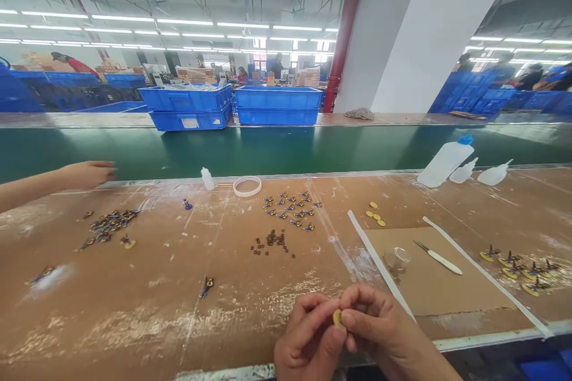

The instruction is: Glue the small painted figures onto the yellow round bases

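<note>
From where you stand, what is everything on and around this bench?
yellow disc: one, pinched between both hands.
loose yellow discs: several, centre-right.
blue figures: a cluster, centre.
dark beads: scattered, brown, below the figures.
second figure pile: blue, left.
mounted figures: several on yellow bases, far right.
tape ring: one, white, back edge.
small bottle: one, white, beside the ring.
squeeze bottles: three, translucent, right rear.
knife: one, white handle, on cardboard.
crates: blue, beyond the green belt.
co-worker's hand: one, left edge.
left hand; right hand: bottom centre.
</note>
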Action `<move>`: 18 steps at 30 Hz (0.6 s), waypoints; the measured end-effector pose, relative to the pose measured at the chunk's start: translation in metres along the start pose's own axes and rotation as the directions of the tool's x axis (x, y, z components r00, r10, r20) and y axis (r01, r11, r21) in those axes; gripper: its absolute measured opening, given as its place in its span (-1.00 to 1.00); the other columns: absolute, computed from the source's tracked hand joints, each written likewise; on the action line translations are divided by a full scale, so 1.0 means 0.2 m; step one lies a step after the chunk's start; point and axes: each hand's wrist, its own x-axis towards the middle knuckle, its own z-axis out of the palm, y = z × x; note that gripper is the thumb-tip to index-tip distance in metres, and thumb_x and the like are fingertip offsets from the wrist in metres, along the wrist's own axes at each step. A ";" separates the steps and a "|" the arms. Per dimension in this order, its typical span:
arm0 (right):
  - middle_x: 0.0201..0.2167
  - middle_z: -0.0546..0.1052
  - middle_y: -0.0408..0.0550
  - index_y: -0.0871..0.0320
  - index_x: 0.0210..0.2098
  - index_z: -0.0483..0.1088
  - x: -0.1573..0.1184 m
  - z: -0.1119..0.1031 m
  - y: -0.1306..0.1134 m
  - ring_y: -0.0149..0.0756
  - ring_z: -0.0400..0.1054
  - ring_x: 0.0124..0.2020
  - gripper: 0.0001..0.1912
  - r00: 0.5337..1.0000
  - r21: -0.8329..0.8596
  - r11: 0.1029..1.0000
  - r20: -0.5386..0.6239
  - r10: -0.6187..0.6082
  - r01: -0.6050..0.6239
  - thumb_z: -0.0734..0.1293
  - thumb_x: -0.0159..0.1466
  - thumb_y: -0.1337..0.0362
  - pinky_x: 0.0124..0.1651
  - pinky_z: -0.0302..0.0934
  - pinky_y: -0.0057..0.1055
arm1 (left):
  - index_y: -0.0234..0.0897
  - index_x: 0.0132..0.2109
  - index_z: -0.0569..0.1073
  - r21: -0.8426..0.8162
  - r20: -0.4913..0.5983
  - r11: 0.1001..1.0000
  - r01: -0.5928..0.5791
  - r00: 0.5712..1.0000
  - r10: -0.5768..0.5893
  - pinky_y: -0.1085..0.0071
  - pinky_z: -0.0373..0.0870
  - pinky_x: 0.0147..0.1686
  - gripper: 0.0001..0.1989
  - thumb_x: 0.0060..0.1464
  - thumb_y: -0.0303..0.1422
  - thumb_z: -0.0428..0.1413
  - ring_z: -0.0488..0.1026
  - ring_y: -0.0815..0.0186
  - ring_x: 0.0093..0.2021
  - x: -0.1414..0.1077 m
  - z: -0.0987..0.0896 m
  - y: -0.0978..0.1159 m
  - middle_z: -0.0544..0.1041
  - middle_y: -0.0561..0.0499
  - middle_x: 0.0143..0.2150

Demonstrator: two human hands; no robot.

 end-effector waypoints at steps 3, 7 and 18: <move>-0.61 0.44 -0.25 0.20 -0.45 0.37 0.04 0.00 0.05 -0.58 0.27 -0.62 -0.55 0.997 0.073 0.997 0.077 0.024 -0.029 0.63 -0.13 0.16 -0.48 0.12 -0.62 | 0.04 -0.20 0.62 0.068 0.016 0.998 -0.012 1.000 0.010 0.49 0.46 -0.39 -0.75 0.08 -0.02 0.17 0.50 0.40 -0.41 0.01 -0.04 -0.02 0.53 0.06 -0.21; -0.58 0.46 -0.20 0.18 -0.43 0.40 0.12 -0.04 0.07 -0.49 0.30 -0.53 -0.65 0.998 -0.279 0.959 0.038 -0.043 0.052 0.54 0.01 0.10 -0.36 0.17 -0.53 | 0.08 -0.12 0.59 0.424 -0.035 0.903 -0.064 0.996 0.087 0.43 0.44 -0.16 -0.79 0.11 -0.09 0.17 0.53 0.33 -0.20 0.07 -0.22 -0.01 0.58 0.08 -0.13; -0.34 0.50 -0.10 0.11 -0.36 0.48 0.29 -0.09 0.13 -0.35 0.35 -0.41 -0.87 0.876 -0.881 0.299 0.219 -0.431 0.367 0.29 0.26 0.29 -0.33 0.19 -0.42 | -0.21 -0.15 0.60 0.997 0.068 -0.054 -0.056 0.965 0.254 0.11 0.39 -0.28 -0.63 0.18 -0.14 -0.02 0.43 -0.02 -0.20 0.34 -0.85 0.10 0.57 -0.14 -0.18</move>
